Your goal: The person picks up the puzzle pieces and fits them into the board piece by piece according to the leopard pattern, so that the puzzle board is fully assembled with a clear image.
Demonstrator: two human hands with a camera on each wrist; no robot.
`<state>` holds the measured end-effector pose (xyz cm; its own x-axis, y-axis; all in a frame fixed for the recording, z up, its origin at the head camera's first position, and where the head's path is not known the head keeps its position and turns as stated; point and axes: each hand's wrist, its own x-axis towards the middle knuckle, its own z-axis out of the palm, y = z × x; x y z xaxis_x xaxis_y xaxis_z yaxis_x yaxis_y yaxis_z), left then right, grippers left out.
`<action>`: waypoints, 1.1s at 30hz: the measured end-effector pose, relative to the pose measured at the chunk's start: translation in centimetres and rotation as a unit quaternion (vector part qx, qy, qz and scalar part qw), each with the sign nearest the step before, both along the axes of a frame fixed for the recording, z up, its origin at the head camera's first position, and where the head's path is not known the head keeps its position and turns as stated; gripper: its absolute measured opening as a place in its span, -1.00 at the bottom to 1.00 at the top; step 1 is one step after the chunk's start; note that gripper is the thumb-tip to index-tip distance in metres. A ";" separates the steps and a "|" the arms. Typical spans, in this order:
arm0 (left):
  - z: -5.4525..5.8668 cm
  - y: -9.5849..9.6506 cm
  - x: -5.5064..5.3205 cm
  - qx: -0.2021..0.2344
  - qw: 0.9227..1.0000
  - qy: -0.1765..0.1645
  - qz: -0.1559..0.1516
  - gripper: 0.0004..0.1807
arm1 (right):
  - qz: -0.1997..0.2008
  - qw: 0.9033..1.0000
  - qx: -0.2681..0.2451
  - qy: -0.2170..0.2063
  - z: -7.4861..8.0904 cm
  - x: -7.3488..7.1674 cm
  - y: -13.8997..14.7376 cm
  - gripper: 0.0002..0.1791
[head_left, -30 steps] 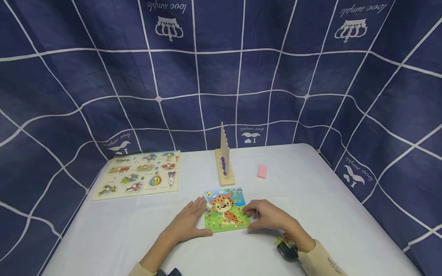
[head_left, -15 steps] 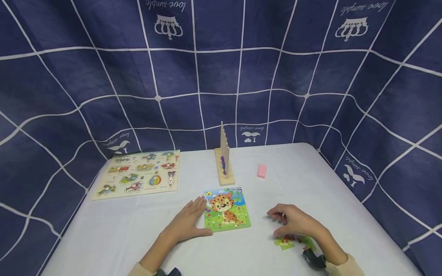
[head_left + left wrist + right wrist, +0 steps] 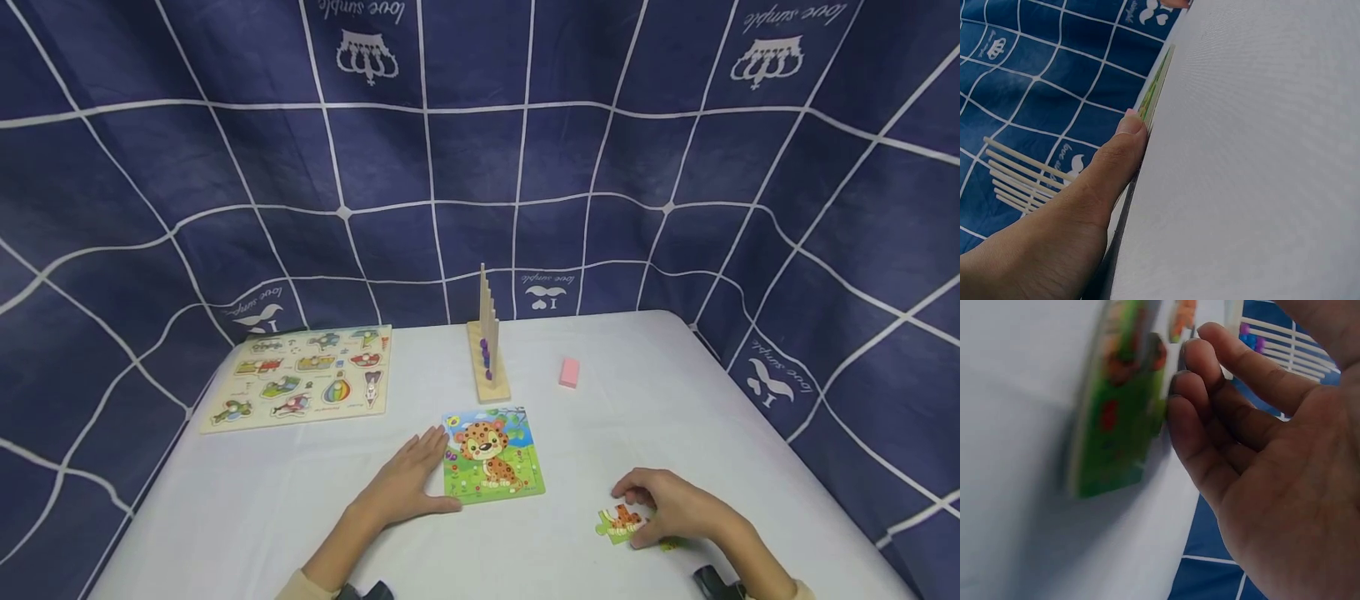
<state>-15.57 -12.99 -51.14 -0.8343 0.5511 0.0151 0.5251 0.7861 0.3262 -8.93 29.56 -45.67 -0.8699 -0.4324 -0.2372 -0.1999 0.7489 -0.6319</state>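
Note:
My left hand point(image 3: 408, 483) lies flat on the white cloth, fingers extended, with fingertips and thumb tip along the left side of a square leopard jigsaw puzzle point(image 3: 487, 479). Its thumb shows against the puzzle's thin edge in the left wrist view. To the right, my right hand point(image 3: 678, 504) arches its bent fingers around a loose puzzle piece point(image 3: 621, 523) with orange and green print. Another green piece point(image 3: 670, 543) lies mostly hidden beneath that hand. The right wrist view shows a blurred green piece point(image 3: 1113, 437) close to the camera, and the fingertips point(image 3: 1185, 412) beyond it.
A wooden vehicle puzzle board point(image 3: 251, 412) lies at the back left. Behind the leopard puzzle stands a wooden base with upright rods point(image 3: 492, 392) and purple and blue beads. A pink block point(image 3: 569, 373) sits right of it. Blue checked curtain point(image 3: 480, 167) encloses the table's back and sides.
My right hand has left the leopard puzzle's right edge and moved right and nearer to me, over the loose pieces. The left hand and the puzzle have stayed in place.

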 end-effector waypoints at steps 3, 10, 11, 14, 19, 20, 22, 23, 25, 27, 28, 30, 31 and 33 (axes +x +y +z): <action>0.0 0.0 0.0 0.000 1.000 -0.002 -0.002 0.25 | -0.006 1.000 0.001 -0.001 -0.2 0.3 0.2 -0.40; 0.0 -0.1 0.1 0.002 1.000 -0.004 -0.004 0.24 | -0.016 1.000 -0.006 0.006 -0.7 0.5 0.2 -0.46; 0.0 -0.1 0.1 0.001 1.000 -0.003 -0.004 0.24 | -0.016 1.000 -0.004 0.010 -0.8 0.4 0.2 -0.48; 0.0 0.0 0.1 0.001 1.000 -0.004 -0.003 0.25 | -0.019 1.000 0.004 0.019 -0.9 0.4 0.2 -0.51; 0.1 0.0 0.0 0.002 1.000 -0.006 -0.001 0.25 | -0.023 0.999 0.012 0.019 -0.9 0.3 0.1 -0.54; 0.2 0.0 0.0 0.001 1.000 -0.006 0.000 0.25 | -0.025 0.999 0.013 0.018 -0.9 0.3 0.1 -0.54; 0.2 0.0 0.0 0.001 1.000 -0.007 0.000 0.25 | -0.027 0.999 0.016 0.013 -0.8 0.3 0.1 -0.55; 0.2 0.0 0.0 0.001 1.000 -0.006 -0.001 0.25 | -0.029 0.999 0.017 0.012 -0.8 0.3 0.1 -0.55; 0.2 0.0 0.0 0.000 1.000 -0.006 -0.002 0.24 | -0.030 0.999 0.020 0.010 -0.8 0.3 0.1 -0.56; 0.3 0.0 0.1 0.002 1.000 -0.008 -0.003 0.24 | -0.029 0.999 0.020 0.012 -0.8 0.3 0.2 -0.56; 0.3 -0.1 0.1 0.001 1.000 -0.008 -0.003 0.24 | -0.028 0.999 0.019 0.014 -0.9 0.3 0.2 -0.56; 0.3 -0.1 0.1 0.003 1.000 -0.010 -0.003 0.24 | -0.026 0.999 0.018 0.017 -0.9 0.2 0.2 -0.56; 0.3 -0.1 0.1 0.003 1.000 -0.010 -0.003 0.24 | -0.026 0.999 0.017 0.019 -1.0 0.2 0.2 -0.56; 0.3 -0.1 0.1 0.003 1.000 -0.011 -0.002 0.25 | -0.026 0.999 0.017 0.020 -1.0 0.2 0.2 -0.56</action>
